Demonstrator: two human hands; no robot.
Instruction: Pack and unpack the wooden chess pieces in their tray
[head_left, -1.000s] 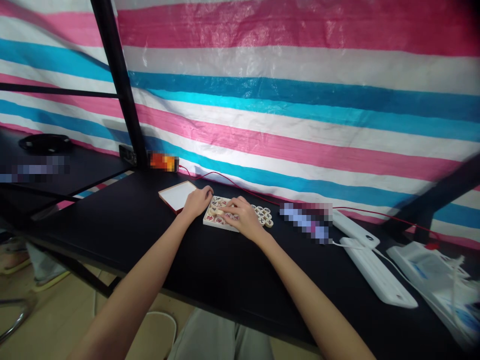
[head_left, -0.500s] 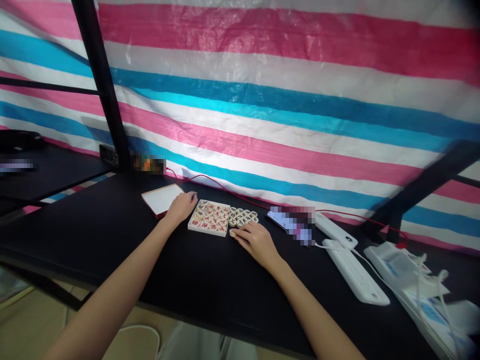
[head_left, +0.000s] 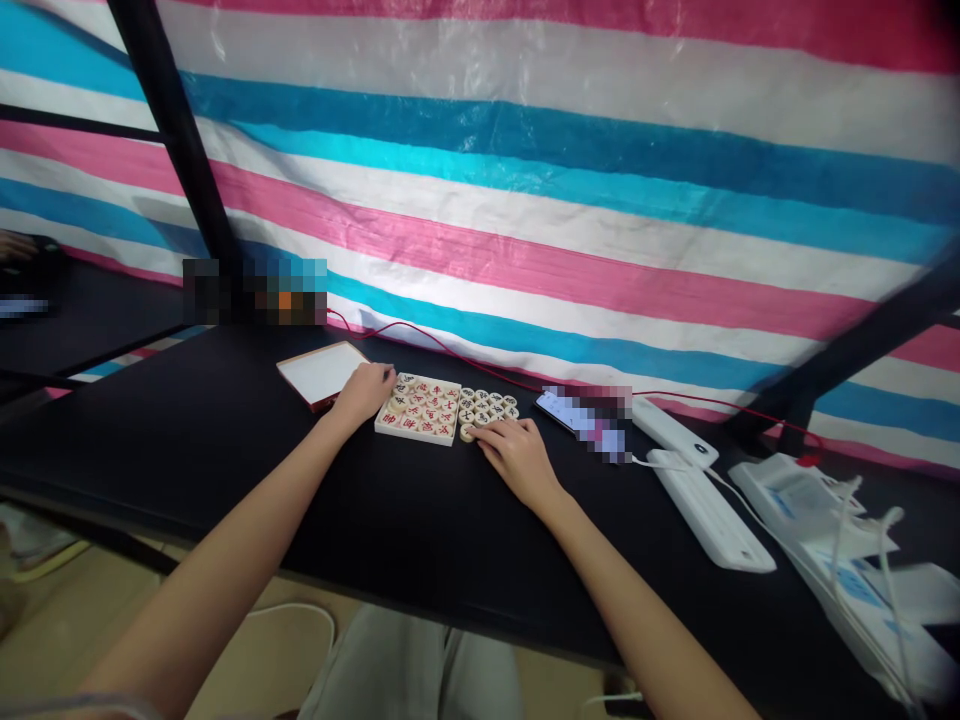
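1 open box (head_left: 416,436) — 1 lid (head_left: 322,375) — 2 white bars (head_left: 675,432) (head_left: 712,515)

The far striped sheet (head_left: 525,230) looks like crinkled, glossy plastic. The black desk (head_left: 405,510) is smooth and mostly matt. At right, the white power strips (head_left: 709,510) look like smooth plastic; the grey trousers (head_left: 412,665), soft matt cloth.

square white box (head_left: 417,437): on flat black table (head_left: 420,520)
round cream pieces (head_left: 433,414): in box, also right
shallow red-edged lid (head_left: 322,374): left of box
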